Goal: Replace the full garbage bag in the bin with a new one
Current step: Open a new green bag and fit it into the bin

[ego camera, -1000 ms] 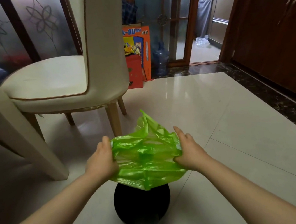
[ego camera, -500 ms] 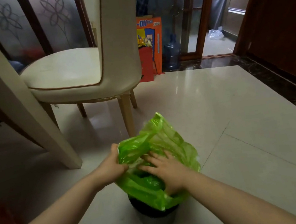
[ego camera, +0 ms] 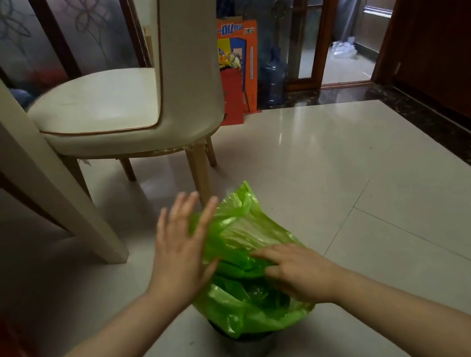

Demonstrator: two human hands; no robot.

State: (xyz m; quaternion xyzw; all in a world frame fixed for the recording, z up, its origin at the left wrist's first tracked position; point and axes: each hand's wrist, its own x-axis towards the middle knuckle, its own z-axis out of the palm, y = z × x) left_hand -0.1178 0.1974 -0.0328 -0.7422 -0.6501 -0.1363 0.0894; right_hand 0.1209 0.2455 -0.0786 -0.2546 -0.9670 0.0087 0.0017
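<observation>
A thin green garbage bag (ego camera: 237, 238) lies crumpled over the mouth of a small dark bin (ego camera: 249, 348) on the floor, hiding most of the bin. My left hand (ego camera: 180, 254) is flat with fingers spread, its palm against the bag's left side, holding nothing. My right hand (ego camera: 296, 272) lies palm down on the bag above the bin's opening, fingers pressed into the plastic. Whether those fingers pinch the film is unclear.
A cream chair (ego camera: 135, 107) stands just behind the bin, one leg (ego camera: 200, 171) close to the bag. A pale table leg (ego camera: 49, 184) slants at left. Orange boxes (ego camera: 239, 67) and a water bottle (ego camera: 273, 80) stand by the doorway. Glossy tiled floor (ego camera: 364, 191) stretches to the right.
My left hand has let go of the bag's edge and opened flat beside it. My right hand has slid right over the bin's mouth, pushing the bag lower.
</observation>
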